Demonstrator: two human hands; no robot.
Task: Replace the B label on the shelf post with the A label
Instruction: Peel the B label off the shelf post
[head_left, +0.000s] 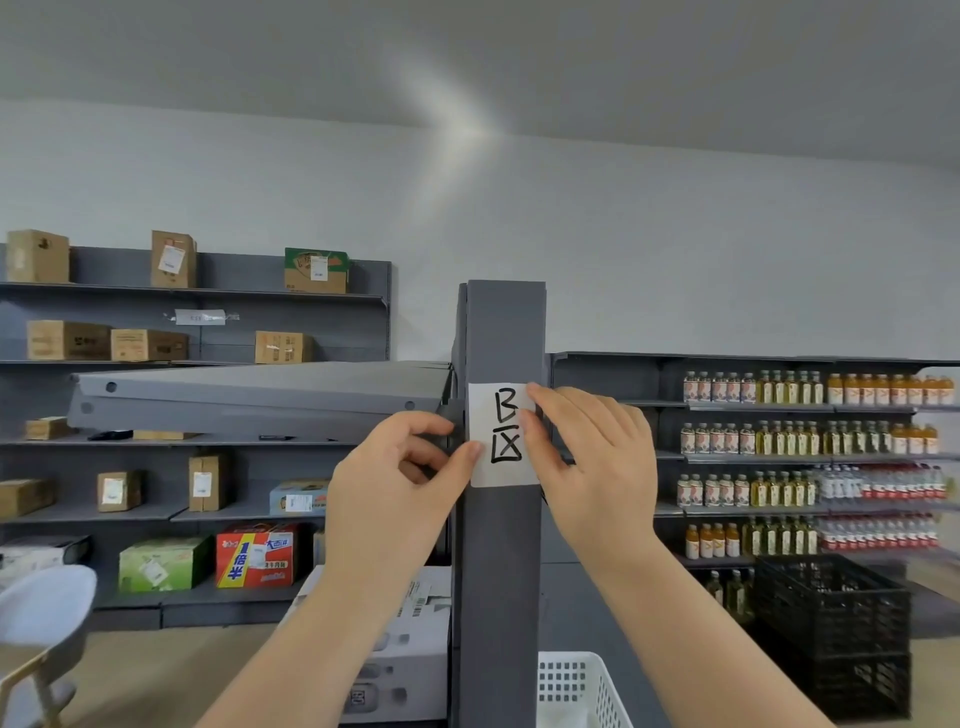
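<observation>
Both hands are at the white paper B label (503, 434), which is stuck to the front of the dark grey metal shelf post (501, 571) at centre frame. Left hand (397, 486), at 9 o'clock of the label, has thumb and forefinger closed in a pinch on the lower left edge. Right hand (592, 457), at 3 o'clock, is loosely curled, fingertips on the right edge and top right corner; actual grip on the paper cannot be told. Label lies flat, no corner visibly lifted. Judged step: starting to peel the B label. Next move calls for freeing one edge, then a slow pull. A label not in sight. White perforated plastic basket (571, 691) at 6 o'clock, black plastic crate (831, 623) at 4 o'clock.
</observation>
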